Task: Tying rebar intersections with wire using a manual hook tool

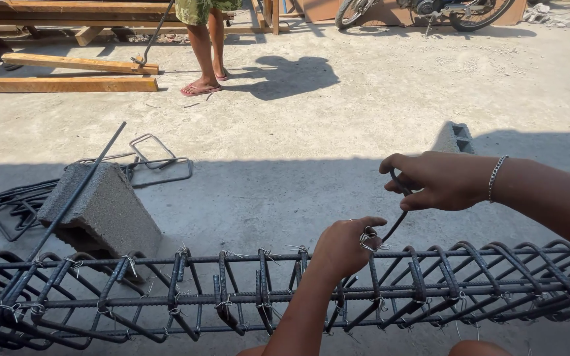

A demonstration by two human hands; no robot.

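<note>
Both hands — left, right — twist wire on rebar cage.

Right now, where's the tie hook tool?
Head view, right of centre: the hook tool is in the right hand, its tip at the left hand on the rebar cage.

The grey concrete floor holds a long dark steel bar cage, a grey hollow block, bent steel loops and brown wooden planks.
</note>
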